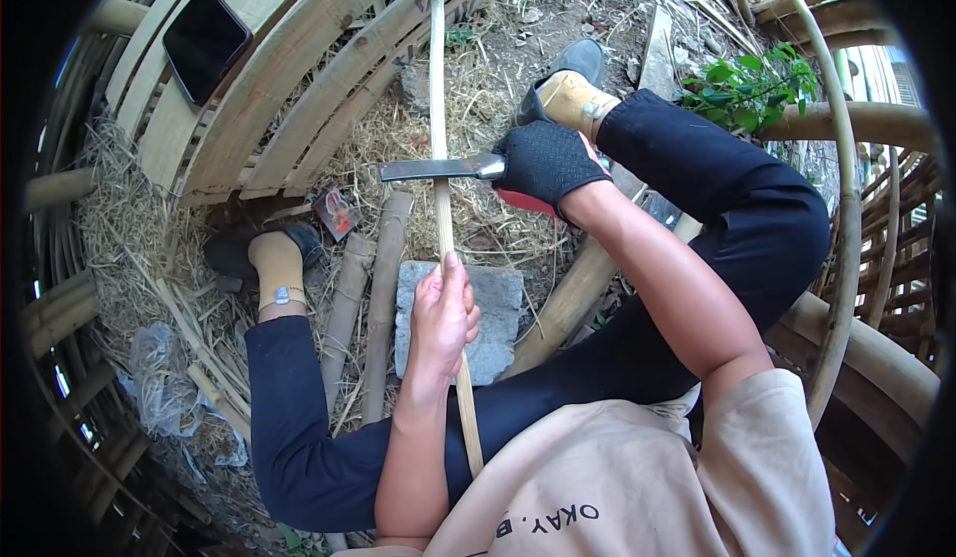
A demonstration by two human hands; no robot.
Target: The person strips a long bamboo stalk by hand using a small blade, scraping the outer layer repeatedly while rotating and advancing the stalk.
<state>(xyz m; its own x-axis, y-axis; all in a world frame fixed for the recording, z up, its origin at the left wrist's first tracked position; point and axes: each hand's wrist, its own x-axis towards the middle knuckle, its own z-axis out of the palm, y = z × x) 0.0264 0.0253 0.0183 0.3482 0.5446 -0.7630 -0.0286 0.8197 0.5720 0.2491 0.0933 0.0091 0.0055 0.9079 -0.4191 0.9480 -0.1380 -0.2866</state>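
Note:
A long pale bamboo strip [438,79] runs from the top of the head view down to my lap. My bare left hand [444,315] is wrapped around its lower part, thumb pointing up along it. In my right hand [548,167], which wears a black and red glove, is a knife [428,170] with a flat, straight blade and a metal collar at the handle. The blade lies across the strip, touching or just over it, above my left hand. My gloved fingers hide most of the knife's handle.
A grey stone block [498,308] lies below my left hand, beside cut bamboo poles [386,303]. A phone [206,45] rests on a slatted bamboo panel [289,79] at far left. A small packet [337,213], plastic bag [162,378] and shavings surround my feet. Green leaves [752,89] grow at right.

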